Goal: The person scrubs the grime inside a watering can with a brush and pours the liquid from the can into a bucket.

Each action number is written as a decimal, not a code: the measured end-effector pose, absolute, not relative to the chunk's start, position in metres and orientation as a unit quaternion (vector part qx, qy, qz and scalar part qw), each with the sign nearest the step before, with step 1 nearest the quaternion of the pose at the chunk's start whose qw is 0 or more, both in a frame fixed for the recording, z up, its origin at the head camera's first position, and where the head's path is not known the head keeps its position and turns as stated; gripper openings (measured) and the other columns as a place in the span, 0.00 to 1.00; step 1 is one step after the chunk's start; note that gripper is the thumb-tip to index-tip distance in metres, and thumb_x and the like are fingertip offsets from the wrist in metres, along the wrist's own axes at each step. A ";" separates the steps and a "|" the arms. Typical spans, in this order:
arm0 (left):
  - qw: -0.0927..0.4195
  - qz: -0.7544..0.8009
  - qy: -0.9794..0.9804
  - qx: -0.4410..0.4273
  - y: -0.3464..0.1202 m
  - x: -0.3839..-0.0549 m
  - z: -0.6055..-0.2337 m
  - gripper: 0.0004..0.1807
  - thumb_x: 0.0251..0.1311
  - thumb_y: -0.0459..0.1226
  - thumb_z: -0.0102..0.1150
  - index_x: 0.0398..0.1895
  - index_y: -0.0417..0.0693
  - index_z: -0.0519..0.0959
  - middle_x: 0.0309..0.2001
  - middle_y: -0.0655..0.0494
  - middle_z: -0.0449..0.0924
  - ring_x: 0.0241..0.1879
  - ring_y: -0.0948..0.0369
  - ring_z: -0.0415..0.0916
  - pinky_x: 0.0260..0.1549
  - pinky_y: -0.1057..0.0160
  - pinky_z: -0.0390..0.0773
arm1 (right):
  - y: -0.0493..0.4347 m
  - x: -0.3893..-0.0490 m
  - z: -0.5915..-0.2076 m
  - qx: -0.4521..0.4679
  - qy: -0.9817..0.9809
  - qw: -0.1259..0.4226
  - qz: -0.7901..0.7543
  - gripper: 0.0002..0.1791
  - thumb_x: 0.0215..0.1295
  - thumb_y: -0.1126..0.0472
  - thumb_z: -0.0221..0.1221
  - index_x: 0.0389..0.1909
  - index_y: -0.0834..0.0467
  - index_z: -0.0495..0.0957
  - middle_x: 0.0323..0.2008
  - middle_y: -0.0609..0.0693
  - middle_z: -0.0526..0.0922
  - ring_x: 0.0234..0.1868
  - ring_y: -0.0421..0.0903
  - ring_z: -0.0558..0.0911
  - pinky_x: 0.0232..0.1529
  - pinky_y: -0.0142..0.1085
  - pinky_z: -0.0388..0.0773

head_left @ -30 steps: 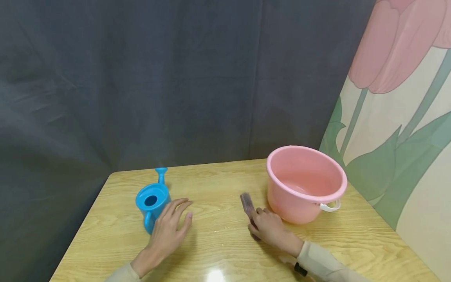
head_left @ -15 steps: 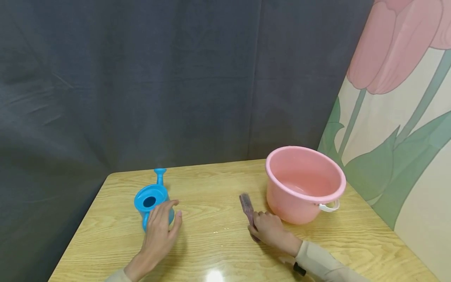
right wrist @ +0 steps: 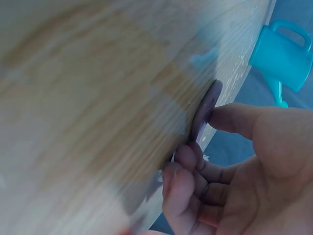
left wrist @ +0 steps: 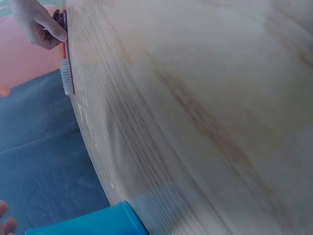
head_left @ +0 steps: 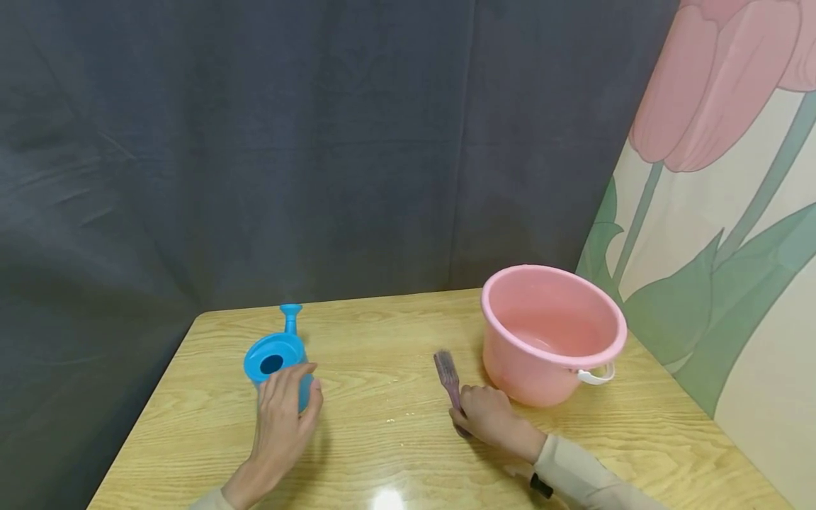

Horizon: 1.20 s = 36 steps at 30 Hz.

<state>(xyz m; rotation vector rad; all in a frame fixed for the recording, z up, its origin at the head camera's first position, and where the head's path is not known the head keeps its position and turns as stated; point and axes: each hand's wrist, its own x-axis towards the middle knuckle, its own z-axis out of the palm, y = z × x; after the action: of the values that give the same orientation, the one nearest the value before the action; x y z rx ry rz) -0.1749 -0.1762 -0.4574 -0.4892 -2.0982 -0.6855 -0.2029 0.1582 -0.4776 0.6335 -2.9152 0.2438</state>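
Observation:
My right hand (head_left: 487, 414) has its thumb and fingers around the handle of a purple scrub brush (head_left: 448, 372), which lies on the table with its bristles facing up. The right wrist view shows the handle (right wrist: 208, 108) between thumb and fingertips, low against the wood. A blue watering can (head_left: 274, 347) stands upright at the left, its spout toward the back. Over its near side hovers my left hand (head_left: 280, 421), thumb apart from the loosely bent fingers, hiding the can's handle in the head view. Whether those fingers touch the can, I cannot tell.
Right of the brush stands a pink bucket (head_left: 535, 375) with a white handle (head_left: 596, 374). Small water drops (head_left: 390, 421) dot the wooden table (head_left: 376, 340) between the hands. A dark curtain (head_left: 338, 156) hangs behind, and a tulip-painted wall (head_left: 758, 333) borders the right side.
My left hand has moved left and a little down, from beside the watering can to over its near side. The right hand and brush have hardly moved.

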 end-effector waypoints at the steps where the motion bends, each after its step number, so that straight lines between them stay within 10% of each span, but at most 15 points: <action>1: 0.429 -0.272 -0.839 -0.196 -0.177 -0.175 -0.457 0.15 0.61 0.33 0.55 0.50 0.37 0.79 0.46 0.45 0.81 0.45 0.48 0.74 0.40 0.54 0.65 | 0.158 -0.203 -0.478 0.210 -0.971 0.076 0.081 0.18 0.60 0.54 0.64 0.18 0.56 0.68 0.17 0.50 0.72 0.18 0.54 0.76 0.16 0.50 0.73; 36: 0.422 -0.292 -0.856 -0.067 -0.206 -0.157 -0.456 0.17 0.58 0.33 0.54 0.49 0.31 0.73 0.46 0.33 0.68 0.43 0.39 0.64 0.37 0.48 0.57 | 0.151 -0.205 -0.469 0.188 -0.980 0.019 0.069 0.20 0.61 0.54 0.64 0.14 0.53 0.68 0.18 0.48 0.74 0.21 0.50 0.77 0.22 0.49 0.77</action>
<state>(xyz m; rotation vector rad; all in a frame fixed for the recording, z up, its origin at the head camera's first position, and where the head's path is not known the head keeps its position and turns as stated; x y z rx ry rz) -0.1572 -0.2062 -0.4558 -0.1690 -2.1433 -0.7326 -0.2049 0.1514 -0.4689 0.5832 -3.0412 0.2153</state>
